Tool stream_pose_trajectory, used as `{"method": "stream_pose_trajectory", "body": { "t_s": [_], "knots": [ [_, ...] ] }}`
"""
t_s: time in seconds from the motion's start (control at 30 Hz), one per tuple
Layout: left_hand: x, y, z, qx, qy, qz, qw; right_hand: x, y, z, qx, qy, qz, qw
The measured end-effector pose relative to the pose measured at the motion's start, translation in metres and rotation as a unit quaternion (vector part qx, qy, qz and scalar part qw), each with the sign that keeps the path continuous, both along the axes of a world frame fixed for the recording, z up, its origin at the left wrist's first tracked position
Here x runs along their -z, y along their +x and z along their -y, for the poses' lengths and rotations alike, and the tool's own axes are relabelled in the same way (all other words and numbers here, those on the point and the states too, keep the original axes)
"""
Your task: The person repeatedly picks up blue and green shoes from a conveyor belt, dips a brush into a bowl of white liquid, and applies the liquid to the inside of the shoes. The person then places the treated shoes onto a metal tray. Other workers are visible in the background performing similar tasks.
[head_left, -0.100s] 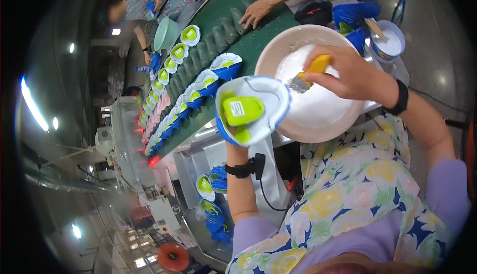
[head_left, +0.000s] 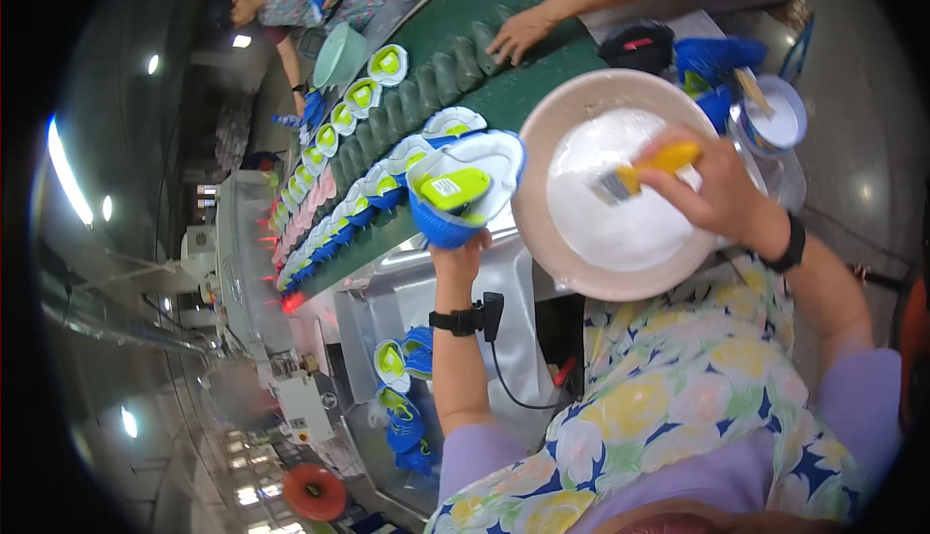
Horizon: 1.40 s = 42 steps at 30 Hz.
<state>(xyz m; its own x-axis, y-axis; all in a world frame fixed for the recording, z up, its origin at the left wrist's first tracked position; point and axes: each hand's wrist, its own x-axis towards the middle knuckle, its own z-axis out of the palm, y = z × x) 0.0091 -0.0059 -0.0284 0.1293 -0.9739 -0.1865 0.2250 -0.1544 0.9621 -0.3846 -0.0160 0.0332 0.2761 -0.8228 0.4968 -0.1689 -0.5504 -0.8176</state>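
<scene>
My left hand (head_left: 457, 253) holds a blue shoe (head_left: 463, 190) from below, its white and lime-green sole turned up. My right hand (head_left: 715, 190) grips a yellow-handled brush (head_left: 641, 170) whose bristles lie over the white liquid in a large beige bowl (head_left: 572, 113). The bowl sits just right of the shoe, close to my chest.
A green conveyor belt (head_left: 455, 21) carries a long row of blue shoes with lime soles (head_left: 334, 132) away to the left. Another person's hand (head_left: 518, 35) rests on the belt. A small tub with a brush (head_left: 770, 113) stands at right. More shoes (head_left: 397, 369) lie below the belt.
The brush has moved from the shoe's edge to over the white liquid in the bowl. The shoe stays held in my left hand.
</scene>
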Motion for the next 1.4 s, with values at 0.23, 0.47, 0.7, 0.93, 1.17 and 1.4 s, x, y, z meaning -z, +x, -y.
{"method": "stream_pose_trajectory", "body": {
  "t_s": [0.23, 0.47, 0.7, 0.93, 1.17, 1.4],
  "knots": [
    [0.045, 0.009, 0.112, -0.027, 0.056, -0.018, 0.998, 0.050, 0.002, -0.013, 0.026, 0.082, 0.001, 0.996],
    [0.109, 0.009, 0.202, -0.076, 0.108, 0.069, 0.989, 0.067, 0.013, -0.014, 0.024, 0.049, -0.026, 0.998],
    [0.024, 0.057, 0.080, -0.117, -0.114, 0.577, 0.801, 0.079, 0.006, -0.017, 0.025, 0.088, -0.001, 0.996],
    [0.008, 0.251, -0.229, -0.266, 0.316, 0.713, 0.566, 0.080, 0.010, -0.016, 0.012, 0.101, -0.024, 0.995],
    [0.080, 0.114, -0.209, -0.377, 0.156, 0.614, 0.676, 0.070, 0.011, -0.016, 0.038, 0.093, -0.064, 0.993],
    [0.073, 0.130, -0.183, -0.347, 0.187, 0.606, 0.691, 0.072, 0.012, -0.016, 0.054, 0.056, -0.060, 0.995]
  ]
}}
